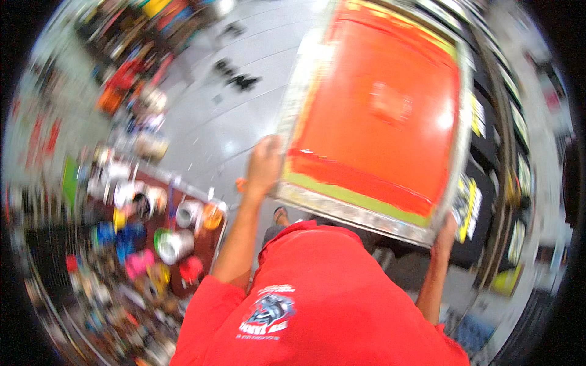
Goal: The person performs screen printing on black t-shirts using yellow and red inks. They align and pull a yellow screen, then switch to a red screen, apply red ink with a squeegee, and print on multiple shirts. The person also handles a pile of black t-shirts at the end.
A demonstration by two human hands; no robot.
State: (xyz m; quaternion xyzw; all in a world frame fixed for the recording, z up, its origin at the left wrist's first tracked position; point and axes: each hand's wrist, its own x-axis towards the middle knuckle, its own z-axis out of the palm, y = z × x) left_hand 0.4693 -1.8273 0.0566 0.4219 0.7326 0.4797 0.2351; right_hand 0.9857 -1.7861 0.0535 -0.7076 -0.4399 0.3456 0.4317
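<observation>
The left hand [265, 166] grips the left side rail of a large screen-printing frame [378, 110], fingers wrapped around the metal edge near its lower corner. The right hand [446, 235] clasps the frame's lower right corner from beneath. Between the two hands the frame is tilted, its mesh coated in orange-red ink with a yellow-green band along the near edge. Below and left of the left hand, a cart [201, 244] holds ink tubs [174, 244]. The picture is motion-blurred.
</observation>
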